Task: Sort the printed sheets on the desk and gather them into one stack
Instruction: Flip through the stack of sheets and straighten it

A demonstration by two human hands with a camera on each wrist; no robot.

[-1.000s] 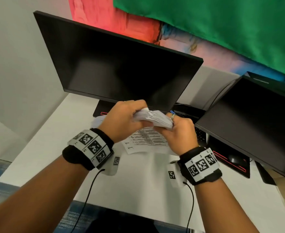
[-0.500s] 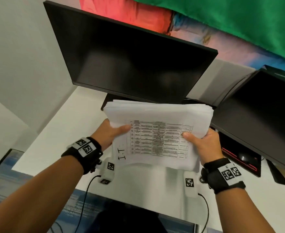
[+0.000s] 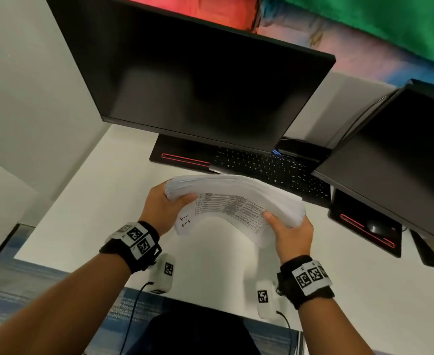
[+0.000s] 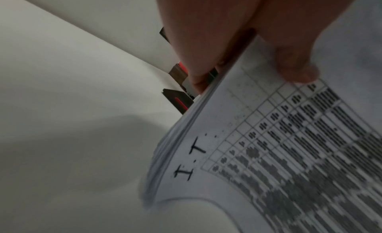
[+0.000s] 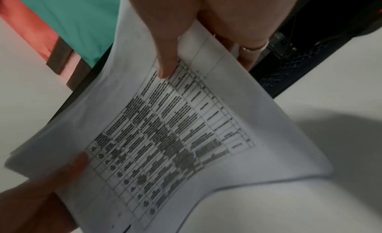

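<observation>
So both hands have the stack of printed sheets point(image 3: 239, 198) up off the white desk point(image 3: 88, 201), held between them. Left hand point(image 3: 163, 208) pinches the left edge, thumb on top of the printed table, fingers underneath. Right hand point(image 3: 291, 233) grips the right edge the same way, thumb pressing the top page. The near edge of the paper sags and curls down in the middle. Right behind the stack sits a black keyboard point(image 3: 269, 167) under a dark monitor point(image 3: 193, 80); a second monitor point(image 3: 400, 155) is off to the right.
</observation>
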